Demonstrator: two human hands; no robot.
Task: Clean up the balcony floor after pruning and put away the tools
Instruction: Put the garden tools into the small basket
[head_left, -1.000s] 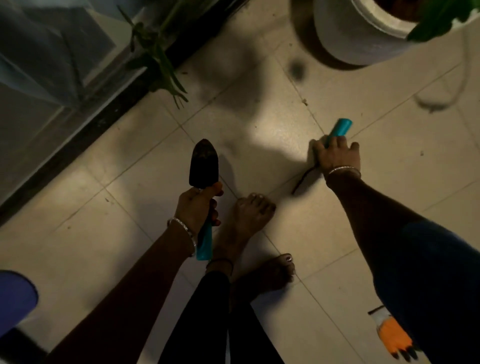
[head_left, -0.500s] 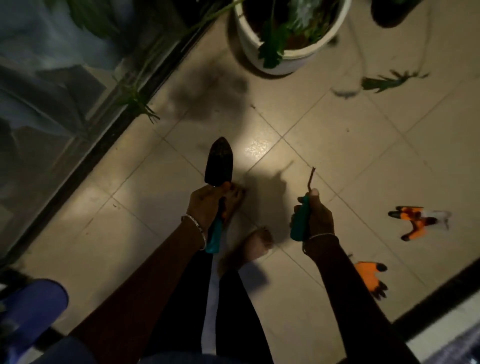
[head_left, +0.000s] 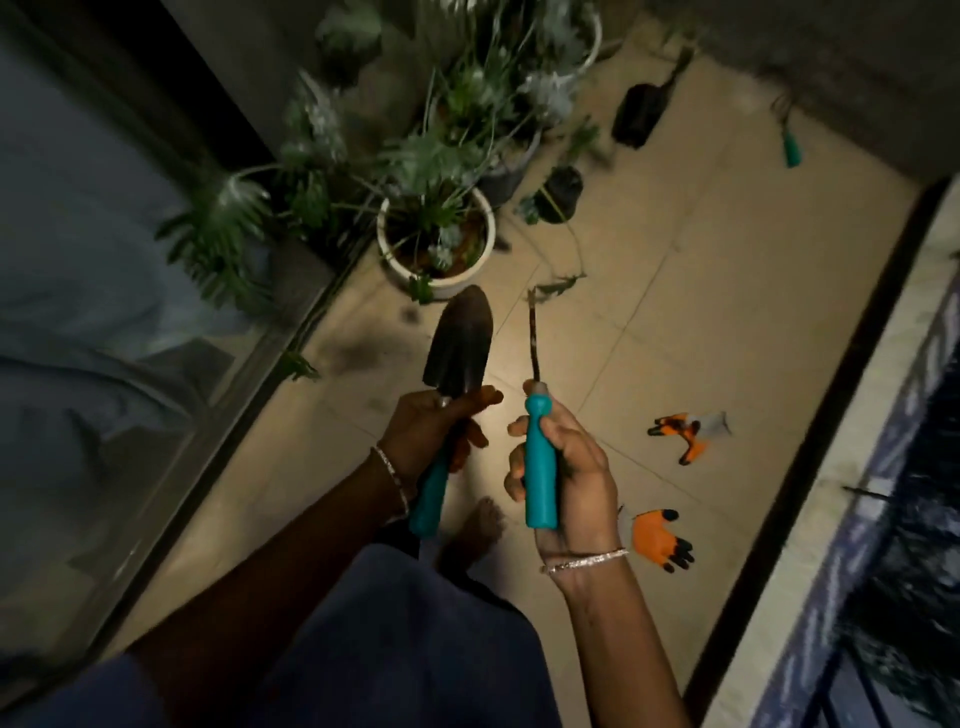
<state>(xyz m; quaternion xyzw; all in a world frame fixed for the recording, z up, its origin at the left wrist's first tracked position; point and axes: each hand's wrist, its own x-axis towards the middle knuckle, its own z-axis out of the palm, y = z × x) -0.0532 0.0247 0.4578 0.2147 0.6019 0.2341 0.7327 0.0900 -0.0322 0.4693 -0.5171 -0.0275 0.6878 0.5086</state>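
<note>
My left hand (head_left: 434, 428) grips a dark metal trowel (head_left: 460, 343) by its teal handle, blade pointing away from me. My right hand (head_left: 563, 478) holds a second teal-handled tool (head_left: 540, 467) with a thin rusty shaft, upright beside the trowel. Both are held above the beige tiled floor (head_left: 675, 322). Two orange and black gloves lie on the tiles, one (head_left: 685, 431) to the right and one (head_left: 657, 538) close by my right wrist. Further off, a dark trowel (head_left: 639, 114) and a teal-handled tool (head_left: 790, 145) lie near the far wall. A cut leaf (head_left: 558, 286) rests on the floor.
A white pot (head_left: 436, 244) with a leafy plant stands ahead, with more pots (head_left: 561, 192) behind it. A glass sliding door (head_left: 130, 364) runs along the left. A low ledge and railing (head_left: 857, 493) border the right. My bare foot (head_left: 478, 530) is below my hands.
My right hand picked the thin tool off the floor and raised it beside the trowel. I stood up, so the view widened to show the plants and far tools.
</note>
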